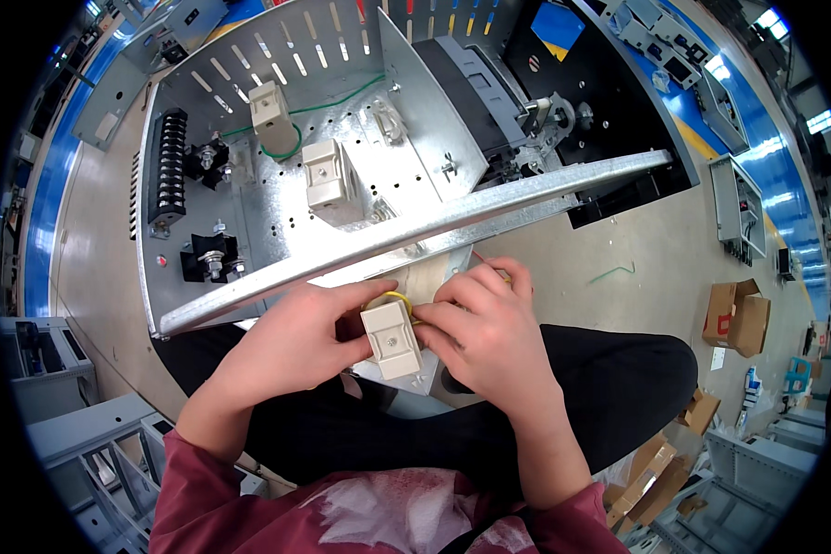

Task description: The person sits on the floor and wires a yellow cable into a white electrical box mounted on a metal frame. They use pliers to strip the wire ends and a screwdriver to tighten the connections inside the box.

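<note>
Hands covering most of the work

The left hand (291,337) and right hand (485,323) are hiding the sides of the beige block (392,340) and most of the yellow wire (395,297); the angled rail (415,231) is covering the panel edge behind, and the black terminal strip (167,166) is showing too small for detail.
</note>
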A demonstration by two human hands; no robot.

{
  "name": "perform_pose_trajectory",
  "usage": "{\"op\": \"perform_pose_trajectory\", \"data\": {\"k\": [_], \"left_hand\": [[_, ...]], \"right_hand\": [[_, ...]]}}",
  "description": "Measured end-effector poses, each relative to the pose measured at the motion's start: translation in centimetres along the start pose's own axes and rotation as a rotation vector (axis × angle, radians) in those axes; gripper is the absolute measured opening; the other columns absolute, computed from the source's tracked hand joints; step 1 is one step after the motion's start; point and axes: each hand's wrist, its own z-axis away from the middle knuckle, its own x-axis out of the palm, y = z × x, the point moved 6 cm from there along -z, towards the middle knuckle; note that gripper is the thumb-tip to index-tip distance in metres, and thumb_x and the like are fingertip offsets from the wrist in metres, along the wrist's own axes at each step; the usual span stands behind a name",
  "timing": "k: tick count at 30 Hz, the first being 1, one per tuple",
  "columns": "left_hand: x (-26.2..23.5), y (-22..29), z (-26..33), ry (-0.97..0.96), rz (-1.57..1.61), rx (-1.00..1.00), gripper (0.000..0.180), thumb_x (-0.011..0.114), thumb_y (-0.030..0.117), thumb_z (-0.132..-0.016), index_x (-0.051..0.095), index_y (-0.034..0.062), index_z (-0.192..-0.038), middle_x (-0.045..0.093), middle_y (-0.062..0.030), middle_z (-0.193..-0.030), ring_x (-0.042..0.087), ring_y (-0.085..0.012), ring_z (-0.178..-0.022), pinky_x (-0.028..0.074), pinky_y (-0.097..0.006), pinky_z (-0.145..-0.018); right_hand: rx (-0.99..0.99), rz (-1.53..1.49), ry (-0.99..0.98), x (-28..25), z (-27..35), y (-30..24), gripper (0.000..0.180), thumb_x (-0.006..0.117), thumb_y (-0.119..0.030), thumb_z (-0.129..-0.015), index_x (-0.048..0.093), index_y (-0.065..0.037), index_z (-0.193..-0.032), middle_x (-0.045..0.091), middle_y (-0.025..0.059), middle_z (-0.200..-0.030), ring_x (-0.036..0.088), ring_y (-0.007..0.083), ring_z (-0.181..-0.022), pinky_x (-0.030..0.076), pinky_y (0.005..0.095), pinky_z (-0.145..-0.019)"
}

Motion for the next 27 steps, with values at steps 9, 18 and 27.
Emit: {"op": "perform_pose_trajectory", "data": {"k": [9, 18, 27], "left_hand": [[-0.08, -0.16, -0.18, 0.031, -0.072, 0.087, 0.060, 0.078, 0.002, -0.091, 0.068, 0.0022, -0.149, 0.076, -0.0128, -0.087, 0.070, -0.0130, -0.069, 0.059, -0.031, -0.067], [-0.11, -0.13, -0.23, 0.094, -0.105, 0.121, 0.057, 0.079, 0.003, -0.089, 0.072, 0.0043, -0.145, 0.076, -0.0145, -0.084, 0.072, -0.0160, -0.068, 0.058, -0.033, -0.066], [-0.22, 0.45, -0.16, 0.108, -0.199, 0.181, 0.058, 0.082, 0.006, -0.088, 0.073, 0.0066, -0.145, 0.076, -0.0175, -0.086, 0.072, -0.0254, -0.067, 0.058, -0.035, -0.068]], "right_hand": [[-0.043, 0.120, 0.081, 0.03, 0.52, -0.18, 0.015, 0.087, -0.026, -0.084, 0.081, -0.016, -0.093, 0.064, -0.0030, -0.091, 0.062, 0.0213, -0.094, 0.047, 0.0476, -0.103], [-0.040, 0.123, 0.114, 0.02, 0.61, -0.03, 0.017, 0.088, -0.026, -0.080, 0.078, -0.016, -0.088, 0.064, -0.0026, -0.089, 0.061, 0.0223, -0.092, 0.049, 0.0474, -0.102], [-0.056, 0.152, 0.092, 0.04, 0.19, -0.11, 0.017, 0.088, -0.026, -0.078, 0.074, -0.015, -0.081, 0.061, -0.0022, -0.085, 0.060, 0.0221, -0.091, 0.050, 0.0473, -0.102]]}}
